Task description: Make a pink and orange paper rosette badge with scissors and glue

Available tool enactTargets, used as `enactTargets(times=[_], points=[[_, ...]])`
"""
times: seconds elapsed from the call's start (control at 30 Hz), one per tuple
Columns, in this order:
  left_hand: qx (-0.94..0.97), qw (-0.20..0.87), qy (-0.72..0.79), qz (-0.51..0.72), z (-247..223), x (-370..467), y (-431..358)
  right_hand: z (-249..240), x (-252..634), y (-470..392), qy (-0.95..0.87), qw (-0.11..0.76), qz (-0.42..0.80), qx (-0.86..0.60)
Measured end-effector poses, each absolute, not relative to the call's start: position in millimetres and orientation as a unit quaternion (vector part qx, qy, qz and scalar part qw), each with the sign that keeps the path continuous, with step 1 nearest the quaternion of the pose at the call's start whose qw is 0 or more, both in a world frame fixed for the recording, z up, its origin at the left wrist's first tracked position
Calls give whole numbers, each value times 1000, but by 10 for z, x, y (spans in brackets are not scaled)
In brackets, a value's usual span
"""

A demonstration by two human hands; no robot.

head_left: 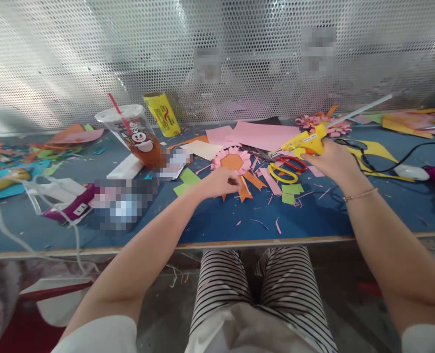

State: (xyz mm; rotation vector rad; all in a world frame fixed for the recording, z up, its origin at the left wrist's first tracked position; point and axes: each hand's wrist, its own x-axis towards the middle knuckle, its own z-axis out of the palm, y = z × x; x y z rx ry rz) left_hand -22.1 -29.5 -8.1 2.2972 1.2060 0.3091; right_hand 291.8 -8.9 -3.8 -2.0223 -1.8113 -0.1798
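Note:
My right hand (333,162) is wrapped around a yellow glue gun (307,142), its nozzle pointing left and a long glue stick (364,109) rising from its back. My left hand (219,184) is over the lower left edge of a paper rosette (235,159), which has an orange centre, pink pleats and orange ribbon tails (244,190). Its fingers are curled together; whether they pinch anything is hidden. Between both hands lie scissors (282,172) with yellow and red handles, among pink paper strips and green paper pieces (292,192).
A tilted plastic cup (142,139) with a red straw and a yellow tube (163,115) stand at the back left. Pink sheets (259,136) lie behind the rosette. Purple power strips (70,208) with cords sit at both sides. A perforated metal panel (247,29) closes off the back.

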Motion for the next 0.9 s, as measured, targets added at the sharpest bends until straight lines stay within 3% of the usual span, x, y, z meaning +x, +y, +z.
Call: enactTargets(times=[0.9], points=[[883, 244, 393, 79, -22, -236, -331, -61, 2913, -77, -666, 212, -43, -714]])
